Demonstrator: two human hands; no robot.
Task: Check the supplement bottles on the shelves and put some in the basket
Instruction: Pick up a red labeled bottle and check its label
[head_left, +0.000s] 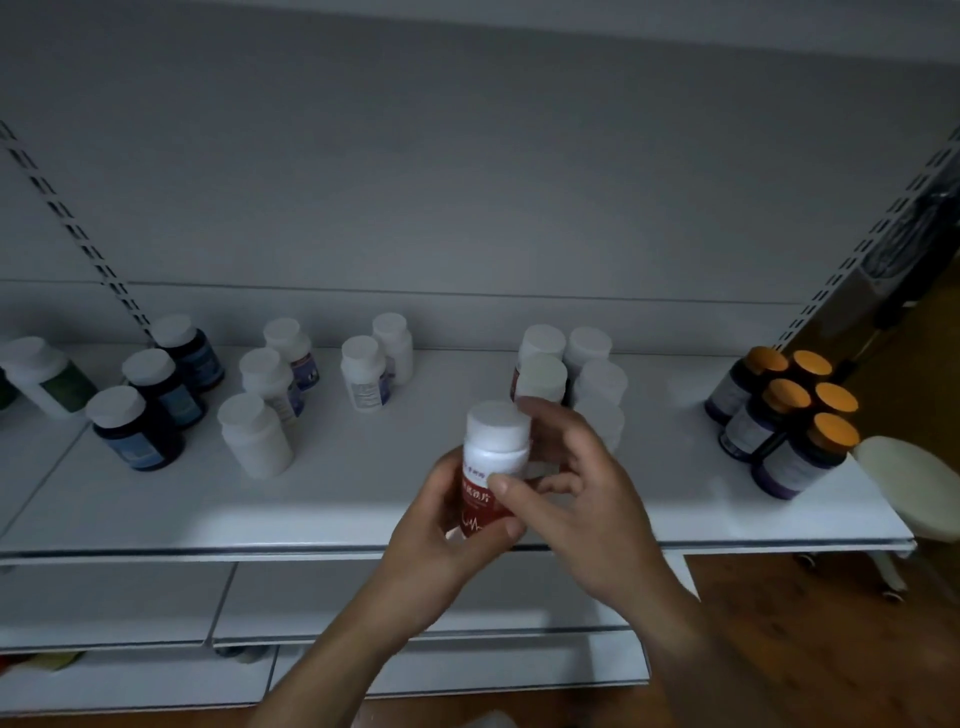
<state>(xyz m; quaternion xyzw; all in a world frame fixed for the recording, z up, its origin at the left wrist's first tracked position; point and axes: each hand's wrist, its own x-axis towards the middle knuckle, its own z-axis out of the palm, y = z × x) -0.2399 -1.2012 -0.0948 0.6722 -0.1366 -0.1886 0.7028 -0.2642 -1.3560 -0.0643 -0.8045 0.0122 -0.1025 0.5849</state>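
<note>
Left hand (431, 530) and right hand (582, 499) both grip the red-labelled bottle (496, 441) (upright) between them.

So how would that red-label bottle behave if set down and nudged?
Probably rigid: the red-label bottle shows no denting under the left hand or right hand. Taller than wide, it might tip if nudged. Its round body would likely roll once on its side.
</note>
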